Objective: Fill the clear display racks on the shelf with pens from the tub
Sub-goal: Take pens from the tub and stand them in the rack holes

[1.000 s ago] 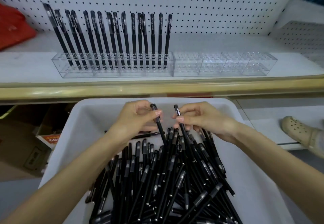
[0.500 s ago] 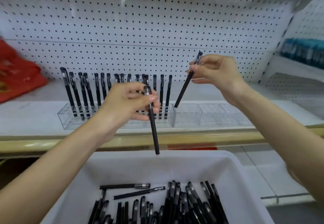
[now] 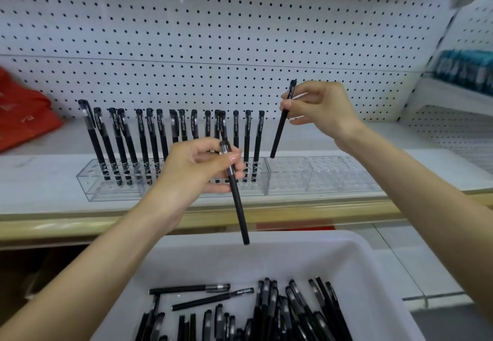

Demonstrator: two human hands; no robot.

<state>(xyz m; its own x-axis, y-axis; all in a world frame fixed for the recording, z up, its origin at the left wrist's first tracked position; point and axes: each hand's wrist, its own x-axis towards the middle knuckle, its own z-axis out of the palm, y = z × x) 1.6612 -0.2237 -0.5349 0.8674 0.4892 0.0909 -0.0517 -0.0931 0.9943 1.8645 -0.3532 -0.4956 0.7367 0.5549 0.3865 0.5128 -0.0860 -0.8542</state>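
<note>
Head view, R fingers (image 3: 286, 105) pinch pen (image 3: 279, 134) at rack (image 3: 322, 178) edge, L fingers (image 3: 234, 158) grip 2nd pen (image 3: 239, 208) over tub (image 3: 306, 258)

red bag (image 3: 21, 122): far left | white pegboard (image 3: 240, 34): back wall | blue packs (image 3: 464, 71): upper right, blurred

Tub (image 3: 373, 260) before shelf (image 3: 40, 180), filled rack (image 3: 106, 191) left of empty rack (image 3: 333, 178)

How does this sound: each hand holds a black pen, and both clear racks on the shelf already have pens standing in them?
Not quite. Only the left rack has standing pens; the right rack is empty, as the head view shows. Each hand does hold a black pen: the left hand the lower pen, the right hand the raised pen.
</note>
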